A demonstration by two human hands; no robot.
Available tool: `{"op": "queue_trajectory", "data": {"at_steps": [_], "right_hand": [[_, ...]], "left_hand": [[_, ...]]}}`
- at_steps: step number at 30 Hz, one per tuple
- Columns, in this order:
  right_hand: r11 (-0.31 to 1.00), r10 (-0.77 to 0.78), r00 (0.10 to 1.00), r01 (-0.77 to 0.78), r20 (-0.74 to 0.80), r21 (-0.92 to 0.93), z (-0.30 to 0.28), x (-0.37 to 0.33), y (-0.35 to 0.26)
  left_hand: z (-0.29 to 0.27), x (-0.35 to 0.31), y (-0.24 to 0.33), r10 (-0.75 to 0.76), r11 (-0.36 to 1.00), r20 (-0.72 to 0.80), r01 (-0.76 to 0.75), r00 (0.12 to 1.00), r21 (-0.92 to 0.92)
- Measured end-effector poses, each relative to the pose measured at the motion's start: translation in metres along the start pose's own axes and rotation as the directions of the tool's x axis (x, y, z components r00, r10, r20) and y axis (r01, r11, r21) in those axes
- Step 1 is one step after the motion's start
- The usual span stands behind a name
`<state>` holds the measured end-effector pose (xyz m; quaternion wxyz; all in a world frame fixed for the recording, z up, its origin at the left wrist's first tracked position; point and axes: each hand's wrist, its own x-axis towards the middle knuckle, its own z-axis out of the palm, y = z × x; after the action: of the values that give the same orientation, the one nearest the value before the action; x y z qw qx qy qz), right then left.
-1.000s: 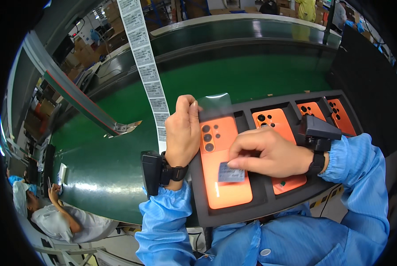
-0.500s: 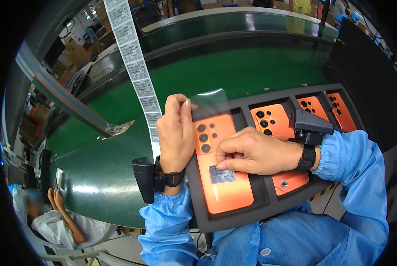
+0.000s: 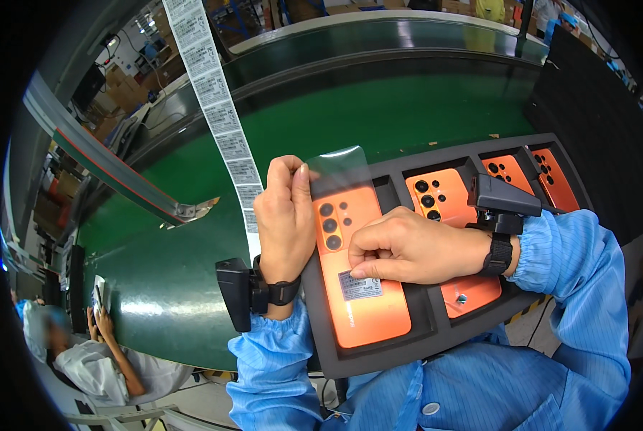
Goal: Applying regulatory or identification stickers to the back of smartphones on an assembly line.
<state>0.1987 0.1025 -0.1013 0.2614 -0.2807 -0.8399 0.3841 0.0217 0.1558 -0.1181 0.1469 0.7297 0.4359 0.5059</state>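
Observation:
My left hand (image 3: 285, 215) is closed, pinching the left edge of a clear plastic film (image 3: 341, 167) that curves up beyond the top of an orange phone (image 3: 368, 320). The phone lies back up in the leftmost slot of a black foam tray (image 3: 426, 343), its camera lenses near my left hand. A small silvery printed label (image 3: 361, 287) lies on the phone's lower back. Over the phone, my right hand (image 3: 415, 248) is closed, thumb and forefinger together, with the thumb tip at the label's upper left corner. Whatever it grips is hidden.
Several more orange phones (image 3: 436, 188) sit in the tray's other slots. A strip of printed labels (image 3: 224, 115) hangs down beside my left hand. The tray is beside a green work surface (image 3: 163, 287). At the lower left, another person's hands (image 3: 102, 327) hold a small object.
My hands, the film and the phone hold nearly the same place. At the left, the other person's hands and the object in them have shifted slightly.

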Motion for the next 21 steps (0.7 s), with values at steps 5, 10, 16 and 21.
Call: {"op": "queue_trajectory", "data": {"at_steps": [5, 10, 16, 21], "right_hand": [[1.0, 0.013, 1.0, -0.013, 0.0, 0.005, -0.0013, 0.0006, -0.0022], [1.0, -0.02, 1.0, 0.02, -0.003, -0.019, -0.0009, 0.0004, 0.0014], [1.0, -0.026, 1.0, 0.026, -0.002, -0.012, -0.0017, 0.0007, 0.0008], [1.0, -0.027, 1.0, 0.027, -0.006, -0.015, -0.0004, 0.001, 0.0018]], "left_hand": [[-0.0004, 0.0002, 0.0006, 0.005, 1.0, 0.0, -0.005, 1.0, -0.001], [0.0002, 0.0002, -0.0002, -0.001, 1.0, 0.005, 0.001, 1.0, 0.027], [0.0003, 0.0004, 0.0009, 0.002, 1.0, 0.006, -0.002, 1.0, 0.018], [0.0004, -0.0004, -0.0011, 0.017, 1.0, -0.002, -0.017, 1.0, 0.014]]}}
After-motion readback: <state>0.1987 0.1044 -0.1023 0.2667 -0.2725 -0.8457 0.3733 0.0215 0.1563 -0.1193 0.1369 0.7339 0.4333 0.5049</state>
